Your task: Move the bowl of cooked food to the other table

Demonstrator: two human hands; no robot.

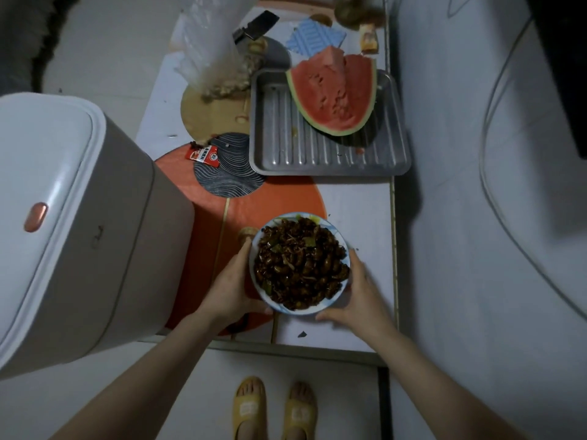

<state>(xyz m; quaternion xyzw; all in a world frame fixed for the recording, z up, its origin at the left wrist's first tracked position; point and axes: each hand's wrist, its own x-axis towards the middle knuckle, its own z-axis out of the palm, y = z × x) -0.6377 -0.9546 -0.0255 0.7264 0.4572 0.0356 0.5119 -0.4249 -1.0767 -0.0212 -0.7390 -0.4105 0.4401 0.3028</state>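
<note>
A white bowl (333, 301) heaped with dark brown cooked food and bits of green pepper sits near the front edge of a low table (359, 201). My left hand (232, 289) cups the bowl's left side, fingers along the rim. My right hand (359, 296) cups its right side, thumb by the near rim. Whether the bowl rests on the table or hangs just above it I cannot tell.
A tall white and beige bin (73, 217) stands close on the left. Behind the bowl lie a metal tray (317, 154) with a watermelon piece (336, 93), a red packet (203, 155), a cleaver (255, 27) and a plastic bag (216, 52). A white wall runs along the right.
</note>
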